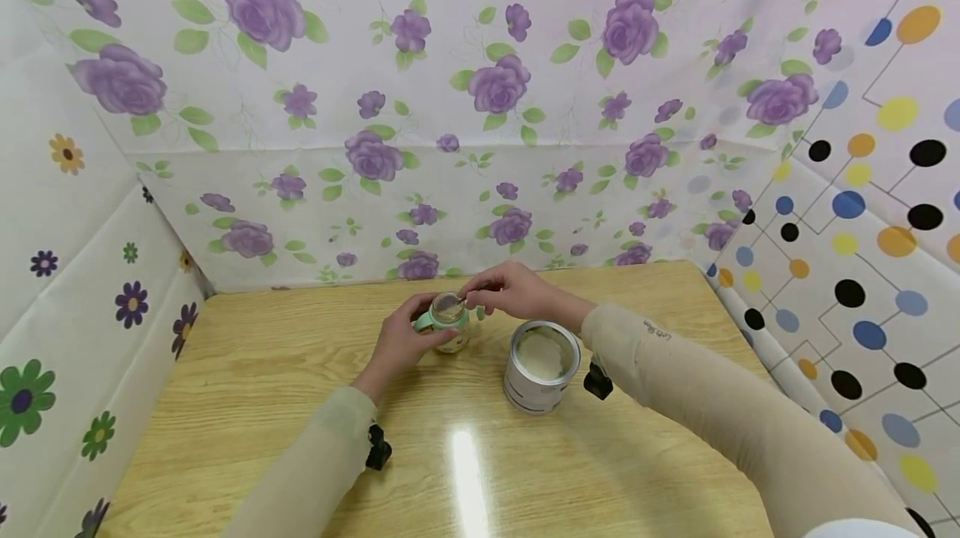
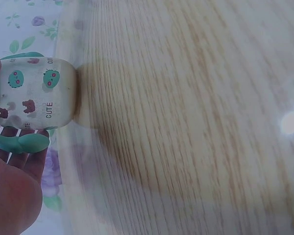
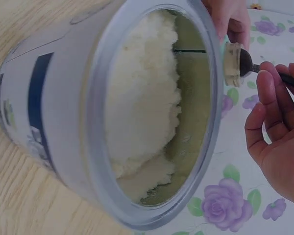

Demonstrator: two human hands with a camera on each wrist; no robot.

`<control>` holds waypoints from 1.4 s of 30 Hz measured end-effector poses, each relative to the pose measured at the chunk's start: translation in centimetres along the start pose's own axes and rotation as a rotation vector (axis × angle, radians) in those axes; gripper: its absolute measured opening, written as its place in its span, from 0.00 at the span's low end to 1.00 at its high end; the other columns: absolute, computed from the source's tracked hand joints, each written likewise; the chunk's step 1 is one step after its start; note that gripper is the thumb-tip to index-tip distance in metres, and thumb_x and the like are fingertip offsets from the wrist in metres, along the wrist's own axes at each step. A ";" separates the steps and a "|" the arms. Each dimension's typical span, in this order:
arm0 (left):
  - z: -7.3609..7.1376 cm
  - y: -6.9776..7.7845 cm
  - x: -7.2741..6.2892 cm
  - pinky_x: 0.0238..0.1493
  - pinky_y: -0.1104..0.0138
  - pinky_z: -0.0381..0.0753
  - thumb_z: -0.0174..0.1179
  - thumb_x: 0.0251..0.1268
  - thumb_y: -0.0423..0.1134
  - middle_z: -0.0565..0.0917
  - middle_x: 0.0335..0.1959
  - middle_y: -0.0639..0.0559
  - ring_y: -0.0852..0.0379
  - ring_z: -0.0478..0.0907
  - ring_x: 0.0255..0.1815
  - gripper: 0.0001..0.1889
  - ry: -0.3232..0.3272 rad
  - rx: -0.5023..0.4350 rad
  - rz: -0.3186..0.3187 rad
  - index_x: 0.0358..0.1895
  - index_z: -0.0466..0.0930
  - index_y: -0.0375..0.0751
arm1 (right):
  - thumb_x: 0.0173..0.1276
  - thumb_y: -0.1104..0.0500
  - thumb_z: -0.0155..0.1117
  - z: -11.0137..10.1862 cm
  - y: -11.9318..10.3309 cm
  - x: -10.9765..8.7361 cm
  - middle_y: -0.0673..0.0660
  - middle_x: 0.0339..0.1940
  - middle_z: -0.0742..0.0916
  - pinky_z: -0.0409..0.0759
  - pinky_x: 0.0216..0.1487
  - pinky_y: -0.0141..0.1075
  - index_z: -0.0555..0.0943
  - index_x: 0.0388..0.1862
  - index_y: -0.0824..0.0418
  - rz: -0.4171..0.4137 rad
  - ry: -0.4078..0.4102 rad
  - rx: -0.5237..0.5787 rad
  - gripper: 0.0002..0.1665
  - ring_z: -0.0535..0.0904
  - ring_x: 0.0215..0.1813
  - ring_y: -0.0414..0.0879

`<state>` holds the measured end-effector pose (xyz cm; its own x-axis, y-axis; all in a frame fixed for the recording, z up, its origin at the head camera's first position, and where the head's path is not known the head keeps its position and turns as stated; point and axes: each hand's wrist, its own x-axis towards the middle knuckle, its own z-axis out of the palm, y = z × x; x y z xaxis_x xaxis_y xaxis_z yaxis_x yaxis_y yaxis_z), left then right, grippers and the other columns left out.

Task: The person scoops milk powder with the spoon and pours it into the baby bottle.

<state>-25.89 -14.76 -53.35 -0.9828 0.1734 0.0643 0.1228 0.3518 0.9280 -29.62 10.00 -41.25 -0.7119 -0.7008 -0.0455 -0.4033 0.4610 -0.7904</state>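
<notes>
A small clear bottle [image 1: 451, 340] with green side handles and printed figures stands on the wooden table. My left hand [image 1: 405, 338] grips it by the near handle; in the left wrist view the fingers pass behind the green handle [image 2: 20, 142]. My right hand [image 1: 513, 292] pinches the handle of a dark spoon [image 3: 246, 62]. The bowl of that spoon is at the bottle's open mouth [image 3: 232, 63], and what it holds cannot be seen. Right of the bottle, below my right wrist, stands an open tin [image 1: 521, 384] with pale powder [image 3: 137, 98] inside.
The wooden table [image 1: 270, 405] meets a flowered cloth wall [image 1: 450, 213] close behind the bottle. Patterned cloth also hangs on the left [image 1: 67, 313] and right [image 1: 862, 271]. The tin's rim [image 3: 95, 98] stands under the right forearm.
</notes>
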 end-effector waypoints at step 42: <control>0.0 0.3 -0.1 0.72 0.48 0.78 0.79 0.64 0.44 0.80 0.70 0.47 0.47 0.77 0.71 0.36 -0.021 0.009 -0.043 0.74 0.75 0.51 | 0.89 0.51 0.52 -3.6 2.8 -9.2 0.48 0.41 0.91 0.78 0.45 0.34 0.82 0.64 0.62 0.216 0.322 0.961 0.20 0.78 0.37 0.42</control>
<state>-25.80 -14.67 -53.13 -0.9840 0.1772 0.0168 0.0820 0.3676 0.9264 -26.27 19.68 -40.86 -0.8917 -0.4105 -0.1905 0.2794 -0.1683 -0.9453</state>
